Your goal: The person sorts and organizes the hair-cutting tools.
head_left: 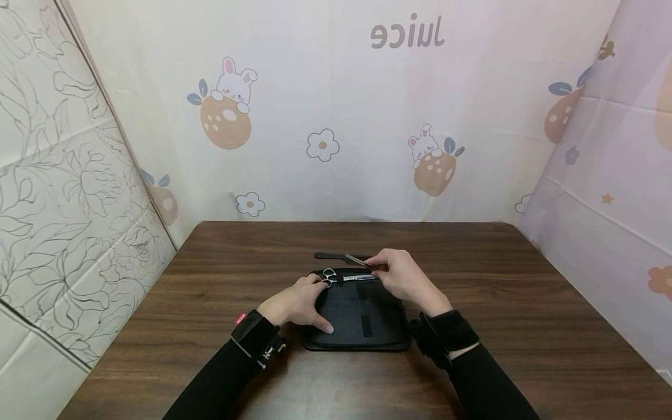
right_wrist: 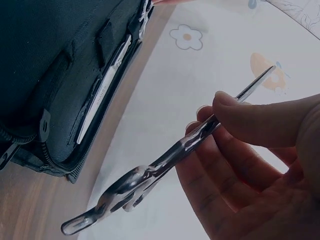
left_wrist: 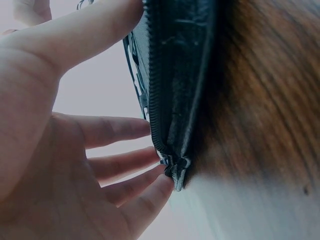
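Observation:
A black zip case (head_left: 341, 315) lies open on the table, with silver scissors (head_left: 357, 278) strapped along its far edge. At the case's left side is my left hand (head_left: 301, 300), its fingers spread and fairly straight. Its fingertips touch the case's zipped edge (left_wrist: 172, 75) in the left wrist view. My right hand (head_left: 401, 277) is raised over the far right corner, thumb and fingers pinching shiny metal scissors (right_wrist: 170, 150). One blade shows fine teeth, and the finger loops point away from the palm. The other scissors' blade (right_wrist: 102, 95) lies flat in the case.
Just beyond the case lies a slim black thing (head_left: 331, 255), perhaps a comb, partly hidden by the right hand. The brown wooden table (head_left: 226, 280) reaches back to a patterned cloth (head_left: 325, 186). More cloth hangs at both sides.

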Tool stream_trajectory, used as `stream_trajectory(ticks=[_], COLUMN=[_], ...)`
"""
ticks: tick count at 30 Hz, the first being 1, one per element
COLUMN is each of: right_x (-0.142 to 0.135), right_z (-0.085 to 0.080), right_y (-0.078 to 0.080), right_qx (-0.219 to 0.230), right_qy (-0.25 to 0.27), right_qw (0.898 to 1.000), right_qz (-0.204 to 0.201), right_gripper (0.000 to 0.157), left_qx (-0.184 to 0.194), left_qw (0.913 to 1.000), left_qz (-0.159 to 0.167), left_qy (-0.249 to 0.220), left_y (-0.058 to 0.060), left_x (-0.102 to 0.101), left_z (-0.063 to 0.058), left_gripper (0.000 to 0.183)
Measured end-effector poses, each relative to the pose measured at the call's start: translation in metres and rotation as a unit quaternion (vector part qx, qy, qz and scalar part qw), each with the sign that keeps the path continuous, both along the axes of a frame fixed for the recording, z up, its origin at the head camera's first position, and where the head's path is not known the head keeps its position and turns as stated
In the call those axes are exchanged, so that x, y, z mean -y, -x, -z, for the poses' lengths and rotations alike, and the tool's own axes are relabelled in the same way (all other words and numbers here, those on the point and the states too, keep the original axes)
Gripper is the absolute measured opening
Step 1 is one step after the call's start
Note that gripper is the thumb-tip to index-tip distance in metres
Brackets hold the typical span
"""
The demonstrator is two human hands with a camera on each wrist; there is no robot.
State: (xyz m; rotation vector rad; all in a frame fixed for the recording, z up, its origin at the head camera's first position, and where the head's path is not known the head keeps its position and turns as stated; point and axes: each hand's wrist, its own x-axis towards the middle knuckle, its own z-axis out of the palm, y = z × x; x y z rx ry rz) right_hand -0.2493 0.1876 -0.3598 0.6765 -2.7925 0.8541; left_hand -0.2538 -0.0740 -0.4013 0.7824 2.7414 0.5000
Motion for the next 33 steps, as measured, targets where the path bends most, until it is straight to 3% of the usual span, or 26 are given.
stream_trajectory(ticks=[33], right_x=[-0.0025], right_z=[0.0060], right_y=[0.0022], right_qx=[0.054], right_qy=[-0.077], right_qw=[0.995], right_qz=[0.019], right_gripper=[0.029], left_qx=[-0.013], left_qw=[0.9999], left_qz=[0.000], left_qy=[0.003], left_y=[0.0009], left_x=[-0.0009], left_z=[0.0015], left_gripper=[0.099])
